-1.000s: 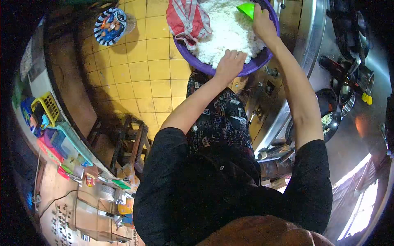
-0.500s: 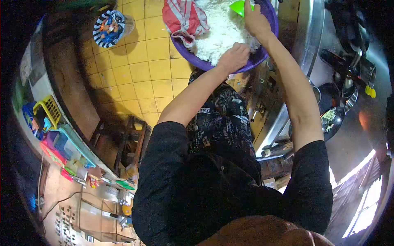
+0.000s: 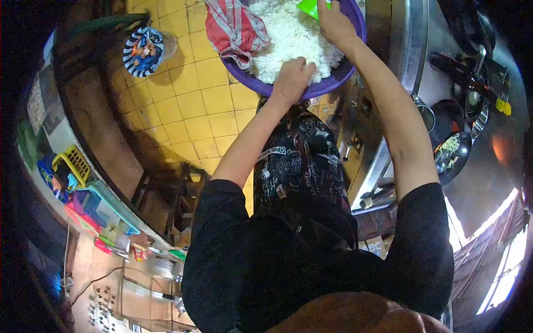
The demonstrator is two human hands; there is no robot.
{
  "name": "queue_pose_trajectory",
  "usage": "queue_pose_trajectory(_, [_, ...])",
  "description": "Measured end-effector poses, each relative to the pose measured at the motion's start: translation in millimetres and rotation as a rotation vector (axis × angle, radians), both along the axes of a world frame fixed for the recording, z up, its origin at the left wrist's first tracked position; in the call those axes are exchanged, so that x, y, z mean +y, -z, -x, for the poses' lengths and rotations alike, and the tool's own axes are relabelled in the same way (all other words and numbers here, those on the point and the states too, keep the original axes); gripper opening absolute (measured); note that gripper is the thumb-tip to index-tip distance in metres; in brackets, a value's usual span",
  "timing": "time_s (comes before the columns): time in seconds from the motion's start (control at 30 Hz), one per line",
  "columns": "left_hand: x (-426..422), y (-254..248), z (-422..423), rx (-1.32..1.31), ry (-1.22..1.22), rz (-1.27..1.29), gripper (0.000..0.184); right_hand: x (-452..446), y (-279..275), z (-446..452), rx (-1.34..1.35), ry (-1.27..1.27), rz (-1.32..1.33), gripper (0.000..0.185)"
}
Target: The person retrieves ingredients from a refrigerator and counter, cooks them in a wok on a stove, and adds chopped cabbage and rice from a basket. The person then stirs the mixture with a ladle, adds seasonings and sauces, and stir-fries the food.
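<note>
Cooked white rice (image 3: 288, 39) fills a wide purple basin (image 3: 256, 85) at the top of the head view. My right hand (image 3: 336, 26) is closed around a bright green plastic scoop (image 3: 308, 8) at the basin's upper right; the frame's top edge cuts the scoop off. Over the near part of the rice, close to the rim, is my left hand (image 3: 292, 83), its fingers bent down and a little apart, touching the grains. Its fingertips are partly hidden. A red and white cloth (image 3: 236, 33) drapes over the basin's left side.
On the yellow tiled floor (image 3: 205, 102) stands a bin (image 3: 143, 53) with a striped liner. To the right, a metal counter (image 3: 413, 55) carries pans, utensils and a dark wok (image 3: 451, 155) with food in it. Plastic baskets (image 3: 75, 166) line a shelf at left.
My left hand has moved from beside the near rim leftward over the rice, its fingers now more spread. The right hand still grips the scoop. The whole view has shifted slightly.
</note>
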State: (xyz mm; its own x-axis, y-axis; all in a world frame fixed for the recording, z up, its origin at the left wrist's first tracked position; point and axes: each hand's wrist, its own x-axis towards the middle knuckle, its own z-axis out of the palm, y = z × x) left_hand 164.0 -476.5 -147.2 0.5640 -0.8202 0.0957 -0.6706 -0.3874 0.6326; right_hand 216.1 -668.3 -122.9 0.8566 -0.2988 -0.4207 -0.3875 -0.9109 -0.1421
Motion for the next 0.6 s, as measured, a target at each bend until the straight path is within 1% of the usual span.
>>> queue_pose_trajectory(0.03, [3, 5, 0, 0.103, -0.109, 0.052, 0.020, 0, -1, 0, 0.028, -0.005, 0.001, 0.064])
queue_pose_trajectory(0.07, [4, 3, -2, 0.099, -0.105, 0.053, 0.020, 1, -4, -2, 0.054, -0.010, 0.005, 0.062])
queue_pose_trajectory(0.13, [7, -2, 0, -0.024, -0.159, -0.075, 0.022, 5, -7, -2, 0.029, 0.010, -0.008, 0.062])
queue_pose_trajectory(0.17, [7, -14, 2, -0.104, -0.191, -0.040, 0.021, 6, -8, -2, 0.004, 0.024, -0.021, 0.061])
queue_pose_trajectory(0.2, [4, -13, 2, -0.107, -0.192, -0.039, 0.021, 6, -8, -3, 0.001, 0.023, -0.019, 0.061])
queue_pose_trajectory(0.27, [-1, -9, 5, -0.170, -0.091, -0.066, 0.023, 8, -11, -2, 0.003, 0.013, -0.021, 0.066])
queue_pose_trajectory(0.3, [-4, -7, 5, -0.236, 0.018, -0.003, 0.026, 8, -14, -1, 0.005, 0.015, -0.018, 0.066])
queue_pose_trajectory(0.33, [-9, -4, 7, -0.233, 0.019, -0.002, 0.026, 9, -17, -1, 0.012, 0.003, -0.007, 0.067])
queue_pose_trajectory(0.4, [-20, -3, 10, -0.355, 0.132, -0.150, 0.031, 11, -16, -3, 0.019, -0.011, 0.005, 0.069])
queue_pose_trajectory(0.43, [-22, -2, 10, -0.416, 0.097, -0.180, 0.027, 11, -13, -3, 0.012, -0.003, 0.014, 0.070])
queue_pose_trajectory(0.47, [-24, 0, 10, -0.414, 0.099, -0.177, 0.027, 11, -13, -3, 0.006, 0.006, 0.025, 0.071])
queue_pose_trajectory(0.5, [-29, 2, 9, -0.427, 0.123, -0.192, 0.019, 9, -15, -3, 0.006, 0.008, 0.029, 0.071])
queue_pose_trajectory(0.53, [-33, 4, 7, -0.439, 0.149, -0.209, 0.012, 8, -16, -3, 0.023, 0.031, -0.019, 0.072])
queue_pose_trajectory(0.57, [-33, 7, 5, -0.438, 0.153, -0.210, 0.012, 8, -17, -1, 0.040, 0.053, -0.070, 0.072])
queue_pose_trajectory(0.6, [-30, 10, 0, -0.304, 0.116, -0.126, 0.011, 9, -16, -1, 0.037, 0.056, -0.074, 0.072])
